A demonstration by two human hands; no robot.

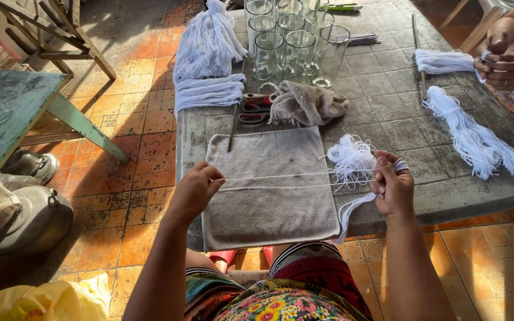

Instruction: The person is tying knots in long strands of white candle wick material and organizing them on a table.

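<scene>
Above the rough grey towel (269, 184), the left hand (194, 190) and right hand (392, 187) pinch thin white cotton strings (292, 181) taut, fingers closed on them.

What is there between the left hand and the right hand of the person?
In the head view, taut white strings run from the left hand to the right hand, above a grey towel on the table.

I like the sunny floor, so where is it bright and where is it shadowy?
Head view: sun lights the orange floor tiles at upper left, crossed by long shadows; the grey table lies in softer shade; the glasses show faint glints; both hands and the white strings look sharp.
</scene>
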